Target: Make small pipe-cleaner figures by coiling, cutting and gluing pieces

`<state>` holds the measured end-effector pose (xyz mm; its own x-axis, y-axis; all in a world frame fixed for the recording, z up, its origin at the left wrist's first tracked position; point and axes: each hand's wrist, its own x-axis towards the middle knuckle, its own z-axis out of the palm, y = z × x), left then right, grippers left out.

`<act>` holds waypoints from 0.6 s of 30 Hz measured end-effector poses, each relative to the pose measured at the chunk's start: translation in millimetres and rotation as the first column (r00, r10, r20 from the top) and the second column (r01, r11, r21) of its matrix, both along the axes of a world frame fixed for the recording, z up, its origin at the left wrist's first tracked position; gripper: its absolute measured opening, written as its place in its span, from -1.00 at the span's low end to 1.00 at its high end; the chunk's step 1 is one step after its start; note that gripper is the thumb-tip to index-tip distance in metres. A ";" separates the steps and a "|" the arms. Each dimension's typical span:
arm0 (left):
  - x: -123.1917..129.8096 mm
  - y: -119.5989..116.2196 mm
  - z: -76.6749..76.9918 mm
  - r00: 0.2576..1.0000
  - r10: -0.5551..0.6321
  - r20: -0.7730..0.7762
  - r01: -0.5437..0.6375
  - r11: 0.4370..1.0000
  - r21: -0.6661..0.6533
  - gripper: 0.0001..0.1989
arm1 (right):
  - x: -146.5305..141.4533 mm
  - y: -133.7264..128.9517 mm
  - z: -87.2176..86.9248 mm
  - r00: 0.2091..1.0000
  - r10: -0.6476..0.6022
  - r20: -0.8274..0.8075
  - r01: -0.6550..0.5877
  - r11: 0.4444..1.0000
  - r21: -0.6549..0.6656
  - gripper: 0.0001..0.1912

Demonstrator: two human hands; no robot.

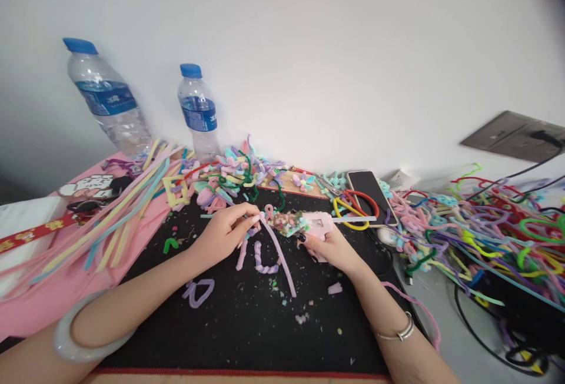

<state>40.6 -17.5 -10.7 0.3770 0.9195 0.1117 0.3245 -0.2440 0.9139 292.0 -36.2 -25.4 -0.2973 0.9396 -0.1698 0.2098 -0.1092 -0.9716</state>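
My left hand pinches a pale purple pipe cleaner, whose long end hangs down over the black mat. In my right hand is a pink hot glue gun, with a glue stick poking out of its back. Its front is crusted with bits of colour, and the nozzle points left, close to my left fingertips. Whether it touches the pipe cleaner I cannot tell. Below my hands lie a twisted purple-and-white pipe cleaner piece and a purple loop.
Two water bottles stand by the wall. Pipe cleaner flowers are heaped behind the mat. Scissors and a phone lie at the back right, beside tangled pipe cleaners and cables. Long pipe cleaner strips lie left.
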 end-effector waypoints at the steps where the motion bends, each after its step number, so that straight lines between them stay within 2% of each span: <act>1: 0.1 -0.1 0.7 1.000 0.000 0.006 0.000 1.000 -0.007 -0.81 | 0.5 0.5 -0.2 1.000 -0.017 -0.005 0.017 1.000 0.001 -0.63; 6: 0.0 0.7 0.9 0.999 0.013 0.040 -0.012 1.000 -0.025 -0.82 | 8.7 7.1 -0.7 0.989 -0.144 -0.016 0.145 0.984 0.102 -0.70; 8: -0.4 1.2 -0.3 0.999 0.018 0.046 -0.017 0.999 -0.033 -0.82 | 13.3 10.0 3.0 0.971 -0.230 0.066 0.211 0.952 0.222 -0.72; 10: -0.6 1.5 -1.4 0.998 0.021 0.060 -0.019 0.999 -0.041 -0.82 | 17.0 12.0 9.1 0.921 -0.327 0.210 0.222 0.886 0.408 -0.79; 12: -0.6 1.4 -1.7 0.996 0.027 0.084 -0.022 0.998 -0.051 -0.83 | 19.5 13.1 15.1 0.849 -0.381 0.367 0.131 0.824 0.552 -0.86; 13: -0.5 1.2 -1.6 0.995 0.029 0.097 -0.024 0.998 -0.057 -0.83 | 20.3 13.6 17.2 0.809 -0.394 0.436 0.078 0.807 0.586 -0.82; 18: -0.9 1.0 -1.0 0.987 0.050 0.155 -0.037 0.996 -0.086 -0.84 | 24.0 16.7 15.6 0.609 -0.420 0.673 -0.101 0.800 0.591 -0.56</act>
<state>39.7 -16.5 -11.8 0.3203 0.9430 0.0899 0.1838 -0.1549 0.9707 316.0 -19.5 -9.8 -0.1420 0.9495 0.2797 0.9031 0.2399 -0.3561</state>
